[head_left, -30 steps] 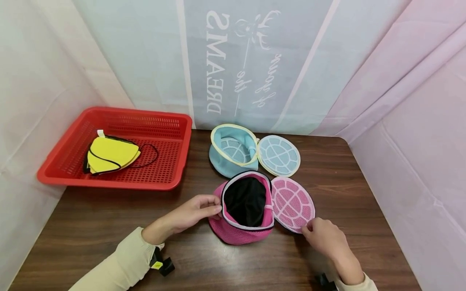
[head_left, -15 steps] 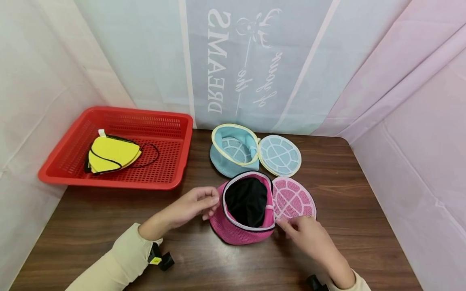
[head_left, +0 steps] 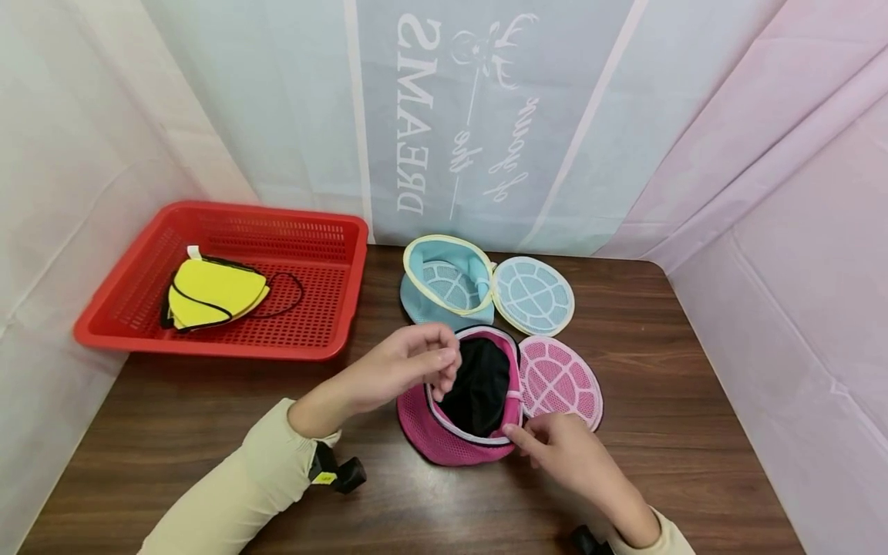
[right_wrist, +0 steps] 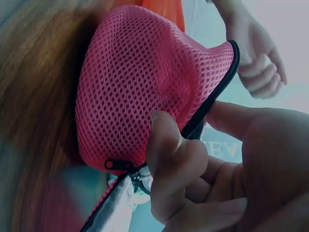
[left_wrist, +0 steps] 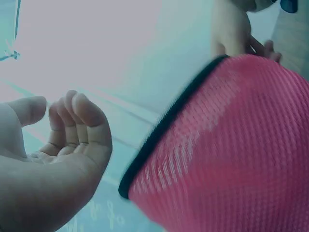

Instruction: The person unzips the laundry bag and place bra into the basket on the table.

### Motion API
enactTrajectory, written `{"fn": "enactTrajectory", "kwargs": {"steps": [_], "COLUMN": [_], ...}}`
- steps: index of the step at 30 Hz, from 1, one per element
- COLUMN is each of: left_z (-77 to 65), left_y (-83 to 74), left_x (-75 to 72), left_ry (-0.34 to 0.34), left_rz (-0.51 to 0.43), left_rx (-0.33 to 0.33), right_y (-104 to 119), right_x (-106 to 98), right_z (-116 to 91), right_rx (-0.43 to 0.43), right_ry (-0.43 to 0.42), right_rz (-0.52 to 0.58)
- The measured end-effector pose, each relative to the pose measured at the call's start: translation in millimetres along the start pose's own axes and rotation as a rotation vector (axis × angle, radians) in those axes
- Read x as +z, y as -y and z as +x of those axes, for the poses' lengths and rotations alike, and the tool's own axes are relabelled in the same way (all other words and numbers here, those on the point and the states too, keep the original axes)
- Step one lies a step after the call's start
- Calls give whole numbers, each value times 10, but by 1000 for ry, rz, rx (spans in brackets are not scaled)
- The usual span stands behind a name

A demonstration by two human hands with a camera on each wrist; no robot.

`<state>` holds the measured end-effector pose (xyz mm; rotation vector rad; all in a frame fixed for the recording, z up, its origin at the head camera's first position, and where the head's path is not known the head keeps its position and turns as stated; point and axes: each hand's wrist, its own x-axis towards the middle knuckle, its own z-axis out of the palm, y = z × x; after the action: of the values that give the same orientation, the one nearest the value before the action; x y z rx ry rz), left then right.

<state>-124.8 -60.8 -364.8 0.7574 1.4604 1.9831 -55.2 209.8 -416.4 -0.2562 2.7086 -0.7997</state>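
A pink mesh laundry bag (head_left: pixel 451 443) stands on the table with its round lid (head_left: pixel 558 381) folded out to the right. Black fabric (head_left: pixel 479 385) fills its opening. My right hand (head_left: pixel 572 462) pinches the near right part of the rim, thumb inside and fingers against the outer mesh (right_wrist: pixel 140 87). Over the left side of the opening hovers my left hand (head_left: pixel 405 366), fingers loosely bent and holding nothing; the left wrist view shows a gap between that hand (left_wrist: pixel 67 145) and the bag's zipper edge (left_wrist: pixel 169 125).
Behind the pink bag stands a light blue mesh bag (head_left: pixel 416 297) with its lid (head_left: pixel 533 295) spread to the right. A red basket (head_left: pixel 312 351) at the left holds a yellow piece with black trim (head_left: pixel 215 289). Fabric walls (head_left: pixel 291 100) border the table.
My right hand has left the pink lid and moved left onto the bag's rim. My left hand has let go of the left rim and risen over the opening.
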Motion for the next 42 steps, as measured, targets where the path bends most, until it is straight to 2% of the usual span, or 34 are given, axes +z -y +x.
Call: {"fn": "enactTrajectory", "kwargs": {"steps": [3, 5, 10, 18, 23, 28, 32, 36, 42], "left_z": [105, 177, 279, 277, 306, 368, 436, 490, 550], "left_y": [-6, 23, 159, 358, 390, 412, 425, 440, 496], "left_x": [77, 117, 181, 259, 325, 349, 318, 252, 112], "left_ry": [20, 30, -18, -129, -186, -179, -141, -97, -79], "left_rz": [74, 156, 489, 1026, 1253, 1400, 1486, 1518, 1481], "left_rx": [-39, -71, -126, -160, -180, -186, -212, -264, -337], "right_y": [3, 8, 26, 27, 21, 20, 24, 27, 23], "right_x": [24, 38, 69, 94, 96, 106, 112, 115, 118], "right_z": [6, 11, 18, 13, 12, 11, 13, 15, 29], "right_rx": [-44, -55, -51, -76, -96, -111, -123, -125, -117], "right_ry": [-24, -35, -18, -9, -12, -21, -36, -43, -52], "right_rz": [-18, -17, -14, -69, -91, -108, -120, -122, -121]}}
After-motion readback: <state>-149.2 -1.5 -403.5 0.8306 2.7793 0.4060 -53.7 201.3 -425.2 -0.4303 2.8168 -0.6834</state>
